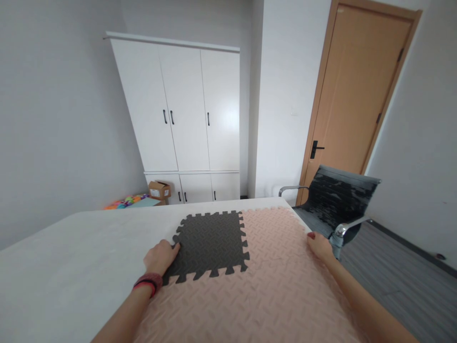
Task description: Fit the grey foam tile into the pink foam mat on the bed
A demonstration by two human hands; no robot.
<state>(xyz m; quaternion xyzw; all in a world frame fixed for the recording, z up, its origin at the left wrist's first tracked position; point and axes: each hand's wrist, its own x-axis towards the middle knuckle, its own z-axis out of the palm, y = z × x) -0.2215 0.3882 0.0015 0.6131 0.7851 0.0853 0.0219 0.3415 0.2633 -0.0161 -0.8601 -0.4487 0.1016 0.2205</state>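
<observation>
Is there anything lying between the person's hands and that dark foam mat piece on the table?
Nothing visible. The left hand already touches the dark mat at its left edge; the right hand rests on the pink mat, with only bare pink mat between.

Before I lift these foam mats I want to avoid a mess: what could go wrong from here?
The dark tile is interlocked with the pink mat on only two sides, so pulling with the left hand might pop the teeth apart. The right hand grips the pink mat at the table's edge beside the chair, so the mat could slide off onto it.
</observation>
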